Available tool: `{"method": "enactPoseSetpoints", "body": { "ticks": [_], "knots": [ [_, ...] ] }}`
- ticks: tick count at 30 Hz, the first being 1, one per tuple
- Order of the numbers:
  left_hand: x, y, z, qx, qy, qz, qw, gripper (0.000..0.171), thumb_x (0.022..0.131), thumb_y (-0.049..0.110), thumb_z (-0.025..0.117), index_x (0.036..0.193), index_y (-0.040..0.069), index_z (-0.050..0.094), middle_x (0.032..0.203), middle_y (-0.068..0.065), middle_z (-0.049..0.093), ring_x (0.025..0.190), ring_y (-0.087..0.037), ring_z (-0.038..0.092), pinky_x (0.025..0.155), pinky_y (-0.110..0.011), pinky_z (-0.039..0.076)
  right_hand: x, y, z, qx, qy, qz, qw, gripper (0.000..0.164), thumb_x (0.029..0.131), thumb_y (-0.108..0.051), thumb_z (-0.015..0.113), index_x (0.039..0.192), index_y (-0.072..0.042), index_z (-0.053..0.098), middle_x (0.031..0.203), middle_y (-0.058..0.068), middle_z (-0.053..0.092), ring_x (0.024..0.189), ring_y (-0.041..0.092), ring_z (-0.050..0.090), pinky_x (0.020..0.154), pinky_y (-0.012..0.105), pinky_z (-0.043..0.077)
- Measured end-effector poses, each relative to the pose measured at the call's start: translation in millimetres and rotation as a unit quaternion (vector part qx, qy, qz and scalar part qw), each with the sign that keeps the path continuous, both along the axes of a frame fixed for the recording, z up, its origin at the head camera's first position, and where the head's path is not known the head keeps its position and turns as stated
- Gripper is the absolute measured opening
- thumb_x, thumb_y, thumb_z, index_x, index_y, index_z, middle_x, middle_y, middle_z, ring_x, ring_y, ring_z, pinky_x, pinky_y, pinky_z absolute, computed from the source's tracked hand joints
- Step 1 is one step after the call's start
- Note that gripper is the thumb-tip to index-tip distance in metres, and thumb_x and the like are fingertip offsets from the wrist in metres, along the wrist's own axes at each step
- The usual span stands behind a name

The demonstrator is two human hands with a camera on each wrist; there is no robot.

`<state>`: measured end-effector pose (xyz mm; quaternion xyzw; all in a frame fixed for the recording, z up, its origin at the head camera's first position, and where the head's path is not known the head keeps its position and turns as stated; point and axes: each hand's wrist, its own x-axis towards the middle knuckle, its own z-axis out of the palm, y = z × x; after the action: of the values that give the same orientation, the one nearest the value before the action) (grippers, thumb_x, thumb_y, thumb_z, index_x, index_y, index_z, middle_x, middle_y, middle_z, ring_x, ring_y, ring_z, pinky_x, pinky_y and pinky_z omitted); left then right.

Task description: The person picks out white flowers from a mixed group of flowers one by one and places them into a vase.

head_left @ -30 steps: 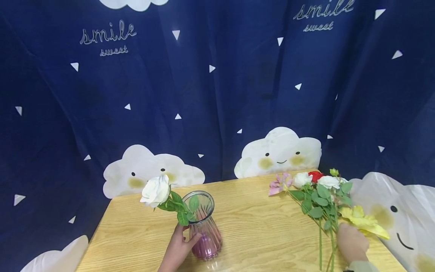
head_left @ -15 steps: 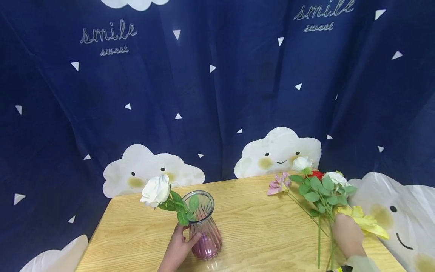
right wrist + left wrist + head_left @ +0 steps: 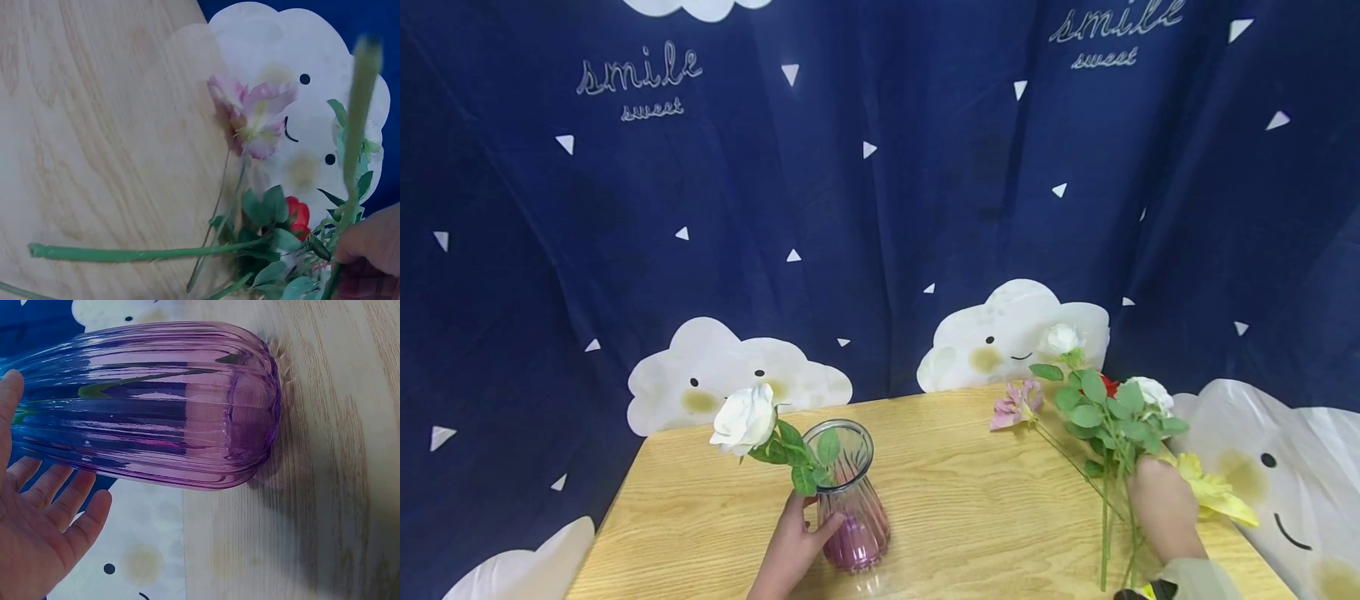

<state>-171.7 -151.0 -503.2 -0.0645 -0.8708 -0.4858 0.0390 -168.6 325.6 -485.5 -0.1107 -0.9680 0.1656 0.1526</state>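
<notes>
My left hand point(image 3: 795, 533) holds a ribbed glass vase point(image 3: 859, 533), clear at the top and purple-pink below, by its side. In the left wrist view the thumb and fingers point(image 3: 81, 490) lie on either side of the vase's neck. One white rose point(image 3: 745, 421) leans out over the rim to the left, its stem inside. On the right, my right hand point(image 3: 1163, 504) grips the green stem point(image 3: 360, 119) of another white rose point(image 3: 1063, 338), whose bloom is raised above the other flowers. Its leaves overlap a red flower point(image 3: 299, 219) and a further white flower point(image 3: 1152, 393).
A pink flower point(image 3: 1017, 405) lies left of the pile, and a yellow flower point(image 3: 1213, 490) lies by the right edge of the wooden table point(image 3: 955, 500). Loose stems point(image 3: 137, 254) point toward the near side. A blue curtain point(image 3: 880, 200) with clouds hangs behind.
My right hand has moved up and slightly left, lifting the white rose out of the pile so its bloom rises above the red flower. The left hand and vase have stayed still.
</notes>
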Motion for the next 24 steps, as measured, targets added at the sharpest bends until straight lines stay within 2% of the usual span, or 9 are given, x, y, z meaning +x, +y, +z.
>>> {"method": "enactPoseSetpoints", "body": {
  "ticks": [6,12,14,20,24],
  "knots": [
    [1.1,0,1.3,0.003,0.000,0.000,1.0000,0.069,0.075,0.041,0.064,0.131,0.018,0.032,0.127,-0.018,0.046,0.110,-0.032,0.049,0.076,-0.050,0.049,-2.8,-6,9.8,0.003,0.036,0.007,0.999,0.016,0.077,-0.005,0.042,0.066,0.004,0.050,0.058,0.021,0.051,0.047,0.033,0.047,0.040,0.047,0.038],
    [-0.7,0,-0.7,0.002,-0.001,0.001,1.0000,0.069,0.075,0.042,0.063,0.131,0.018,0.032,0.127,-0.017,0.046,0.110,-0.032,0.049,0.076,-0.051,0.049,-8.5,-17,22.6,0.015,0.100,0.011,0.995,0.013,0.073,-0.002,0.043,0.061,-0.001,0.049,0.052,0.013,0.046,0.046,0.026,0.043,0.038,0.043,0.034],
    [-1.5,-1,-1.4,0.001,-0.006,0.001,1.0000,0.070,0.075,0.043,0.063,0.132,0.018,0.032,0.128,-0.017,0.045,0.111,-0.032,0.049,0.077,-0.052,0.049,-10.0,-21,27.8,0.014,0.108,0.007,0.994,0.013,0.073,-0.002,0.042,0.062,-0.003,0.049,0.052,0.012,0.044,0.046,0.025,0.042,0.037,0.043,0.033],
    [-2.9,-1,-1.7,0.000,-0.010,-0.003,0.9999,0.070,0.075,0.045,0.062,0.132,0.018,0.031,0.128,-0.016,0.045,0.111,-0.032,0.048,0.077,-0.051,0.049,-13.1,-33,42.1,0.008,0.120,0.005,0.993,0.010,0.073,-0.004,0.045,0.069,-0.001,0.054,0.060,0.015,0.050,0.051,0.029,0.048,0.042,0.047,0.038],
    [-2.5,-1,-1.2,-0.002,-0.009,-0.004,0.9999,0.071,0.075,0.044,0.062,0.132,0.019,0.030,0.128,-0.016,0.044,0.111,-0.031,0.049,0.077,-0.052,0.048,-15.6,-45,48.3,0.004,0.165,0.005,0.986,0.011,0.070,-0.002,0.050,0.076,0.004,0.057,0.066,0.020,0.055,0.056,0.035,0.052,0.046,0.050,0.042]
  ]
}}
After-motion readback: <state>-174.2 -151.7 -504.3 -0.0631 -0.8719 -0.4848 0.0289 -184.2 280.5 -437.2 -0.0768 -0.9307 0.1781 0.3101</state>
